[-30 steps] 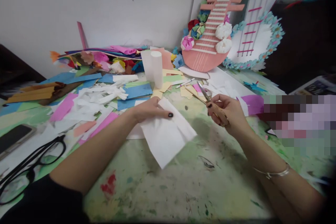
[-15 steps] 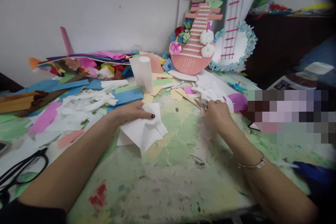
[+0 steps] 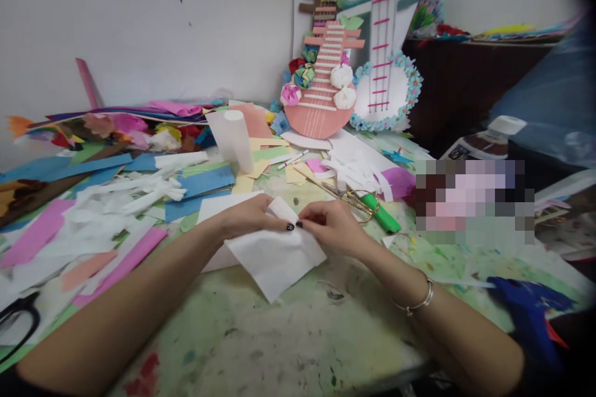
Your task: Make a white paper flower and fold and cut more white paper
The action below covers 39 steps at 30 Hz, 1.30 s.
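A sheet of white paper (image 3: 277, 263) hangs between my hands over the middle of the table, one corner pointing toward me. My left hand (image 3: 254, 214) grips its upper edge, thumb on top and the other fingers hidden behind. At the same edge, my right hand (image 3: 333, 223) pinches the paper between thumb and fingertips. Behind my left hand, more white paper (image 3: 216, 211) shows. Gold-handled scissors (image 3: 361, 205) lie just beyond my right hand, beside a bright green roll (image 3: 384, 216).
White paper strips (image 3: 149, 189), blue sheets (image 3: 207, 183) and pink pieces cover the left side. A rolled white sheet (image 3: 237, 139) stands at the back. Decorated paper instruments (image 3: 321, 105) lean on the wall. A capped bottle (image 3: 488, 136) and blue cloth (image 3: 526, 298) are at right.
My right hand has left the scissors and come left to the white paper, which it now pinches. The paper has been raised and turned between both hands. The view has shifted right.
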Motion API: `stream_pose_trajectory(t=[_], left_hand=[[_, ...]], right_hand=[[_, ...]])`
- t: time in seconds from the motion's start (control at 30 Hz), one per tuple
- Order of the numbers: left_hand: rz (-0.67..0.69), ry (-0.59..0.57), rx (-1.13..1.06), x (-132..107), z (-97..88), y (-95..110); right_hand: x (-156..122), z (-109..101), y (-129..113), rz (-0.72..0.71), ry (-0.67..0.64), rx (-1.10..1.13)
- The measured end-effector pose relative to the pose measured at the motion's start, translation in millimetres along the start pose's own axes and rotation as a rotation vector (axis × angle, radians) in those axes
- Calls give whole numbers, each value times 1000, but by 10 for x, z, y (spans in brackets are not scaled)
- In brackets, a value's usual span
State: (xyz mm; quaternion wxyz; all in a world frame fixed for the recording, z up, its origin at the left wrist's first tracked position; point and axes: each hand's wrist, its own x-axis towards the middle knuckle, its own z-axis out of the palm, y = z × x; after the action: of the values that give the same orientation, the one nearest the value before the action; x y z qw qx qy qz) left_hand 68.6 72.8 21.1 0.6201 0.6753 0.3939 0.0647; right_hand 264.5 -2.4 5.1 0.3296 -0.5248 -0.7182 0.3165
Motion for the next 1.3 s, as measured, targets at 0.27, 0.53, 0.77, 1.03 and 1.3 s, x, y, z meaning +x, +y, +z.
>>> stream_pose_trajectory(t=[0.27, 0.53, 0.77, 1.03, 1.3], left_hand=[[5, 56, 170, 678, -234, 346], [8, -23, 151, 1088, -293, 447], [22, -157, 327, 1107, -529, 364], [289, 159, 688, 1280, -726, 255], [435, 355, 750, 1356, -702, 129]], right_hand=[[177, -395, 378, 230, 171, 241], [211, -268, 406, 270, 196, -183], [190, -337, 396, 426, 58, -1], [176, -262, 390, 487, -20, 217], [199, -222, 413, 263, 232, -280]])
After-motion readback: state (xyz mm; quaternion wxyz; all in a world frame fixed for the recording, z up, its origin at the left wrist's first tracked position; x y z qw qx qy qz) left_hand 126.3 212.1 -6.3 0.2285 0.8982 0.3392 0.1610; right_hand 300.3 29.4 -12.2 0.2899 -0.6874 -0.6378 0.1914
